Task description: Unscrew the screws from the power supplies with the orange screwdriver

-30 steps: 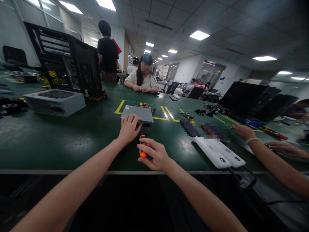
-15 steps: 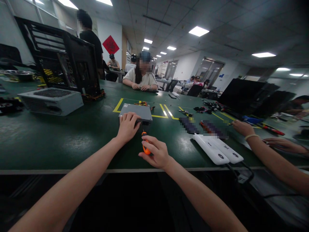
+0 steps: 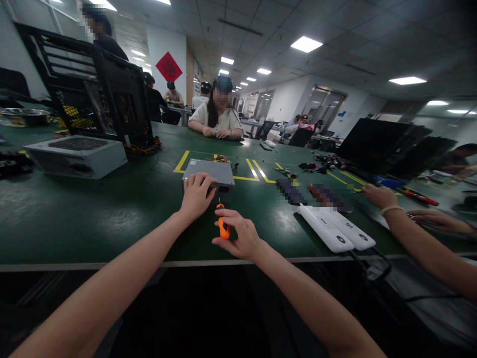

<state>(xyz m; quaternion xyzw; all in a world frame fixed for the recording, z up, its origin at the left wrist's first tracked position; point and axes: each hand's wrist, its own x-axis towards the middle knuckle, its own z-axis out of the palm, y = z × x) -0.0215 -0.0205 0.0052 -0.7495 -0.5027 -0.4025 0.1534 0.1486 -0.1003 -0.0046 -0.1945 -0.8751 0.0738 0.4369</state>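
The table [image 3: 122, 223] has a glossy dark-green top with a pale front edge, marked by yellow tape strips [image 3: 182, 161]. Back from the middle of that edge lies a gray rectangular metal power supply [image 3: 207, 170]; toward the left sits a larger gray metal box with a round grille [image 3: 78, 155], before a black metal computer case [image 3: 121, 99]. Two long white plastic devices [image 3: 325, 228] lie near the front edge, right of middle.

L grip [image 3: 197, 196] & R grip [image 3: 240, 233] are bare, L forearm [image 3: 134, 271] & R forearm [image 3: 298, 293] also bare, slim, tapering fwd.
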